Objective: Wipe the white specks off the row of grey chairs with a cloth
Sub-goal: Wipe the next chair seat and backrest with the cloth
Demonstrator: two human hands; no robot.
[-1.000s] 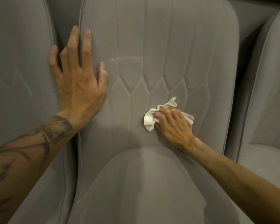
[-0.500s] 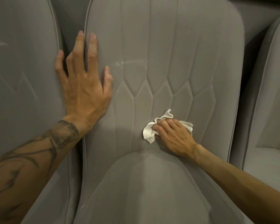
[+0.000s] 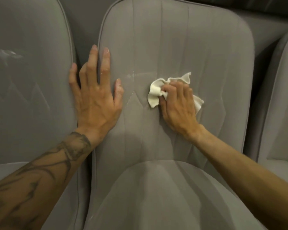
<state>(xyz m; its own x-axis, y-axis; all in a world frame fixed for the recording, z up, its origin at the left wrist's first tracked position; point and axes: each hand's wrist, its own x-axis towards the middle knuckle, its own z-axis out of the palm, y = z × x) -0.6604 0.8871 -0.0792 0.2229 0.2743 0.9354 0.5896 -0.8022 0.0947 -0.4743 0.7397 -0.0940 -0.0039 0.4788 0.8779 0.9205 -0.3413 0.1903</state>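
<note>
You'll find nothing to read here — no lettering, label, brand or number on the grey chairs (image 3: 173,47), the cloth (image 3: 154,95) or the forearm tattoo (image 3: 73,146).

Grey chair (image 3: 173,39) — cloth (image 3: 154,95) in right hand (image 3: 178,107)

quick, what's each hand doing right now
Left hand: open, fingers straight, flat on the middle chair backrest edge.
Right hand: fingers curled round the white cloth, pressing it on the backrest.

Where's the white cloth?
In the head view, the cloth is bunched under the right hand on the middle chair's backrest, right of the left hand.
</note>
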